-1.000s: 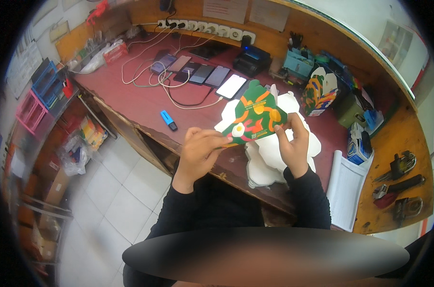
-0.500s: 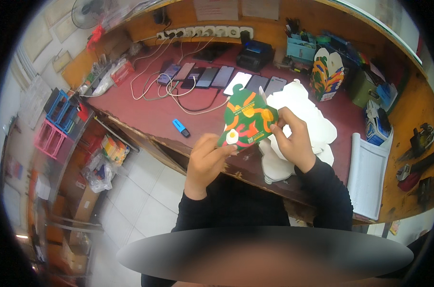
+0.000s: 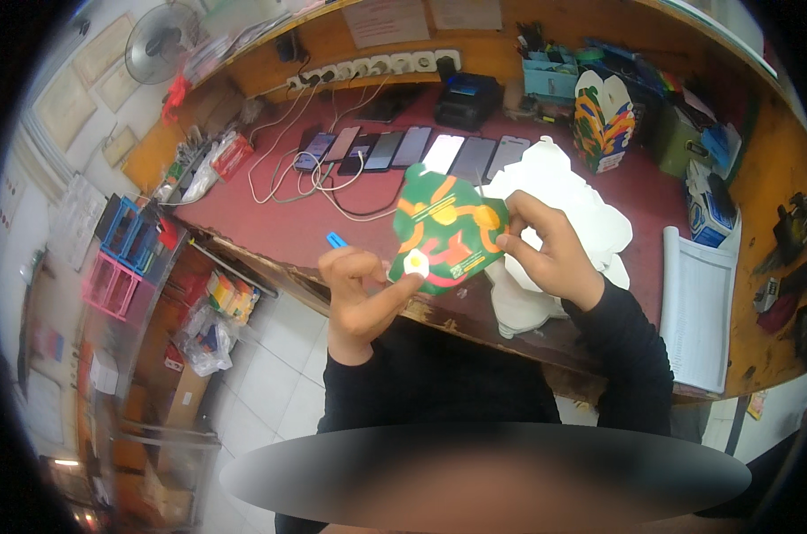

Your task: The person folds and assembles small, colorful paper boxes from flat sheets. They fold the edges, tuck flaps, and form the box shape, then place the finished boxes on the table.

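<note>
Between my two hands is a green paper food carton (image 3: pixel 441 227), printed with orange, pink and yellow shapes and a fried egg. It is held up over the table's front edge, printed side toward me. My left hand (image 3: pixel 359 298) grips its lower left corner, thumb in front and fingers curled behind. My right hand (image 3: pixel 555 249) pinches its right edge between thumb and fingers. Just beyond my right hand lies a pile of flat white carton blanks (image 3: pixel 564 200). A blue highlighter (image 3: pixel 335 240) on the table is partly hidden behind my left hand.
Several phones (image 3: pixel 412 147) stand in a row on the red tabletop (image 3: pixel 252 214), with loose white cables (image 3: pixel 270 169). A folded patterned carton (image 3: pixel 602 129) stands at the back right. An open notebook (image 3: pixel 702 311) lies at right. Behind is a socket strip (image 3: pixel 381 64) and a black device (image 3: pixel 468 100).
The carton has become flatter and faces me more fully. My left hand's fingers have spread somewhat and shifted left, now covering much of the highlighter. The whole view has turned slightly.
</note>
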{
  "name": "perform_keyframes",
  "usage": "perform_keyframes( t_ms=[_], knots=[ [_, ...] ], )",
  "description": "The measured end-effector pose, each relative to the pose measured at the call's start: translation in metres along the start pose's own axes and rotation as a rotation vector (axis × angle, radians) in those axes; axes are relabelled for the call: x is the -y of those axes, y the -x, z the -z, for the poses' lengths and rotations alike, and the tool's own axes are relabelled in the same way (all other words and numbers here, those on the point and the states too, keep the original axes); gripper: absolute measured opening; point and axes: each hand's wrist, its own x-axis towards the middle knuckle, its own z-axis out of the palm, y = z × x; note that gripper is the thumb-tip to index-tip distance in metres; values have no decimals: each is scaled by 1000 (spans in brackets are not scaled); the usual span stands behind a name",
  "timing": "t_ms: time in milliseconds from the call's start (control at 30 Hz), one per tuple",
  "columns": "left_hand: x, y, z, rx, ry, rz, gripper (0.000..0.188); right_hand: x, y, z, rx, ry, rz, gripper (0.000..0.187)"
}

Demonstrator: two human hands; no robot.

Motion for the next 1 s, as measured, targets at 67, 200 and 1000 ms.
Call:
perform_keyframes(
  t_ms=[67, 200, 1000],
  knots=[
    [-3, -9, 6, 71, -15, -79, 26, 0, 0, -1, 13, -15, 3, 18],
    [-12, -16, 9, 257, 109, -116, 9, 1, 1, -3, -31, 3, 37, 16],
    [-2, 90, -61, -45, 938, 942, 32, -16, 5, -30, -138, 387, 293, 29]
  ],
)
